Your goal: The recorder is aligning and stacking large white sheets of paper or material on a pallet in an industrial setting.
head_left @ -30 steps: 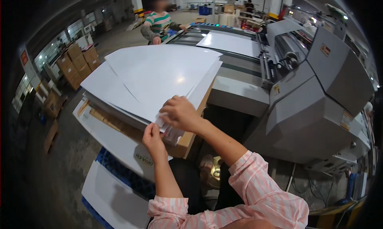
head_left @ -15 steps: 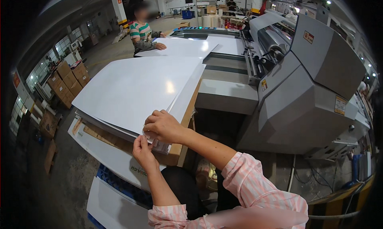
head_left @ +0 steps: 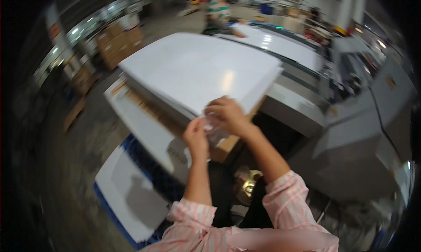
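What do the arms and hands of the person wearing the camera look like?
The left sleeve and right sleeve are pink-and-white striped, loose and wrinkled, stopping short of the wrists. Beyond them, the forearms are bare. The left hand and right hand wear no gloves; blur hides smaller details.

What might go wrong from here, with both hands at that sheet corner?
The left hand and right hand are both at the near corner of the white sheet stack, so that corner could crease; blur hides the exact grip. The bare fingers are close to the sheet edges, so a paper cut is possible. The sheets look slightly misaligned at the far right corner, so some might slip.
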Demonstrator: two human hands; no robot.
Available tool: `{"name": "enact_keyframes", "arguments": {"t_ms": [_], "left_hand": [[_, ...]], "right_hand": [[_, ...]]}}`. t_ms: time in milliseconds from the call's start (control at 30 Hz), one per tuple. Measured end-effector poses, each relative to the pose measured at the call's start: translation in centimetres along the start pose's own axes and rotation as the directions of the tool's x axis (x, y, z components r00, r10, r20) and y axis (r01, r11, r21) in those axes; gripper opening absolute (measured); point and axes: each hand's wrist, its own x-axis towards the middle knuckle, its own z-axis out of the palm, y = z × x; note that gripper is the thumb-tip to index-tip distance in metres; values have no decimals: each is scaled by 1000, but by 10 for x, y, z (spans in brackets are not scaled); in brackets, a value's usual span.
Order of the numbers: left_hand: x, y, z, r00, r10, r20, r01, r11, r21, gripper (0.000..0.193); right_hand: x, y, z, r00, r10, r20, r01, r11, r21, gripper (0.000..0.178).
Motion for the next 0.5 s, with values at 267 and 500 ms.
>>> {"name": "enact_keyframes", "arguments": {"t_ms": [267,500], "left_hand": [[-2,13,-15,992,-44,118,68,976,-206,26],[-1,10,-19,977,-19,214,100,923,-372,26]], "right_hand": [[3,-15,9,983,126,-137,-147,977,-152,16],[5,-26,-8,998,63,25,-59,986,-154,18]]}}
